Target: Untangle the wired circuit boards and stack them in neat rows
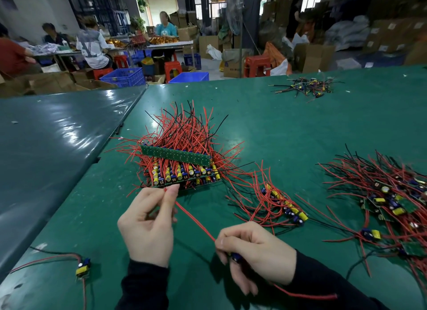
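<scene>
Both hands work low over the green table (254,115), dark sleeves at the wrists. Right hand (256,252) grips a small board (236,256), only its blue part showing between the curled fingers; a red wire (194,219) runs taut from there up and left to the left hand (147,224), which pinches the wire's end between thumb and forefinger, other fingers curled. A second red lead (307,293) trails from under the right wrist along the near edge. Near left: one lone board (82,267) with yellow and blue parts, red and black leads running left, well apart from the hands. Just beyond the left fingertips: the stack (184,173), boards in rows with yellow capacitors up, a green strip (175,155) lying tilted across its top, wires fanning out behind and to the sides. Right of the stack: a short row (285,204) of boards lying on its side, wires spread toward the stack. Far right: the tangled pile (390,198), boards mixed at all angles, reaching the frame edge. Far end of table: a small heap of scraps (305,87), mostly black wire. Left: a second, darker table (57,129), butted alongside. Beyond: seated people (92,46) at another bench, blue crates (124,76), red stools, cartons.
</scene>
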A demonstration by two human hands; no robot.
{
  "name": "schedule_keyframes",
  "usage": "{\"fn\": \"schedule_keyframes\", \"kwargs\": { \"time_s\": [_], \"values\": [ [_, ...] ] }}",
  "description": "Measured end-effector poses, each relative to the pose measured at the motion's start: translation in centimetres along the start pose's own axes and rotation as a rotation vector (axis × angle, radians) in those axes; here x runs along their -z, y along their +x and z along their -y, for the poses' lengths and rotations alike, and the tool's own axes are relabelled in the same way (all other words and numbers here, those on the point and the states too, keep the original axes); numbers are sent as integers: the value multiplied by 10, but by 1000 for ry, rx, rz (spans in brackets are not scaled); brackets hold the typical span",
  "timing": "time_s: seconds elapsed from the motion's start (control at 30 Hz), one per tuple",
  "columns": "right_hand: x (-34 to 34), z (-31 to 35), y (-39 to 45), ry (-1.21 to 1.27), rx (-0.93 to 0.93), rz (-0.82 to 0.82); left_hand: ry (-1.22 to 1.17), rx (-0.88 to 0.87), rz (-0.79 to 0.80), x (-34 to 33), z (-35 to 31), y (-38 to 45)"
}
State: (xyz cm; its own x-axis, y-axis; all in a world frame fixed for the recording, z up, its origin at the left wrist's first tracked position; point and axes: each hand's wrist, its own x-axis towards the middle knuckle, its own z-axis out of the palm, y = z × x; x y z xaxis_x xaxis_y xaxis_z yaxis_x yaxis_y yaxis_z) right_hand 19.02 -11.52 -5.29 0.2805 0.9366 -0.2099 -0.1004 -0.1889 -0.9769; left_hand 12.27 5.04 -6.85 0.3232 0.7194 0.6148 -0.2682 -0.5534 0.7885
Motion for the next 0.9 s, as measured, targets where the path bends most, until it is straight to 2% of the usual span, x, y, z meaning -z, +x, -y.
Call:
{"fn": "schedule_keyframes", "kwargs": {
  "time_s": [0.07,0.17,0.2,0.23,0.37,0.43,0.5,0.6,0.73,0.83,0.9],
  "values": [
    [-1,1,0,-2,-6,-3,-49,66,17,-1,0,0],
    [-2,0,1,-22,-20,-24,219,-66,58,-2,1,-1],
    [-3,0,2,-23,-17,-31,244,-54,50,-2,3,0],
    [-3,0,2,-13,-10,-40,197,35,45,-1,4,1],
    [-5,-3,3,-24,11,-53,-279,639,72,2,5,7],
    [-8,-8,1,-59,29,-82,-406,854,48,3,5,8],
    [-13,-11,-2,-79,73,-139,-469,972,38,3,5,7],
    [-11,-7,-18,-68,99,-211,-458,978,129,1,3,4],
    [14,9,-56,-82,-6,-252,-538,960,198,-6,-7,0],
    [37,27,-91,-272,-95,-276,-555,899,362,-11,-18,-5],
    [57,42,-114,-469,-130,-311,-524,875,548,-11,-23,-8]
  ]
}}
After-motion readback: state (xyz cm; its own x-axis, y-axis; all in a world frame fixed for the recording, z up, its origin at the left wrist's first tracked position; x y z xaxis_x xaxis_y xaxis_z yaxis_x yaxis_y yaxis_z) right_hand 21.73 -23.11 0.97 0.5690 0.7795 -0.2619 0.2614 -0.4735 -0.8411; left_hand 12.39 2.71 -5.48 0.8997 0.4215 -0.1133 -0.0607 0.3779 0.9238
